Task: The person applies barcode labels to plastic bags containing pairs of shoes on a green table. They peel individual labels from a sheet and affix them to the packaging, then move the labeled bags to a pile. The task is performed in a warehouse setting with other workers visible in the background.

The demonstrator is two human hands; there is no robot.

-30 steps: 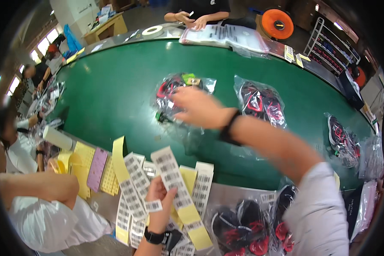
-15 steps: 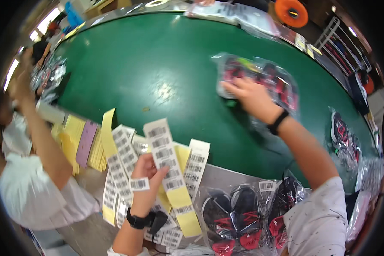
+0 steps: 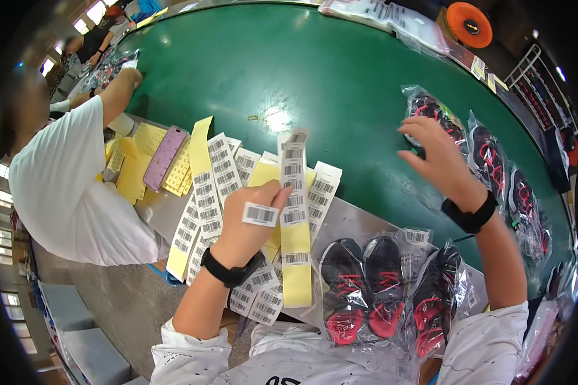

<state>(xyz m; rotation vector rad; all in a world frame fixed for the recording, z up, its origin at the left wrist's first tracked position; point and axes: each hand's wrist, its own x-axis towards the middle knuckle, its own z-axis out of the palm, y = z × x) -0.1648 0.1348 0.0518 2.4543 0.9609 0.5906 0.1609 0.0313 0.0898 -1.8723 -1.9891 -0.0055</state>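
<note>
My left hand (image 3: 239,236) is closed on a long strip of barcode labels (image 3: 295,240), pinched between thumb and fingers; the strip's lower part is bare yellow backing. One loose barcode label (image 3: 260,215) clings to the back of that hand. Over the green table, my right hand (image 3: 442,160) is open, fingers apart, with nothing in it. Just beyond its fingers lies a pair of black and red shoes in a clear bag (image 3: 433,106); whether they touch is hard to tell. More bagged shoes (image 3: 489,157) lie to its right.
Several label sheets (image 3: 205,199) spread beneath my left hand. Bagged shoes (image 3: 369,276) rest at the near edge. Yellow backing sheets and a purple phone (image 3: 165,157) lie left, beside a co-worker in white (image 3: 77,192). Plastic bags (image 3: 404,29) and an orange reel (image 3: 469,25) stand far right.
My right hand has let go of the bagged shoes, which now lie farther right beside others. My view has shifted, and the co-worker's arm has moved out over the table.
</note>
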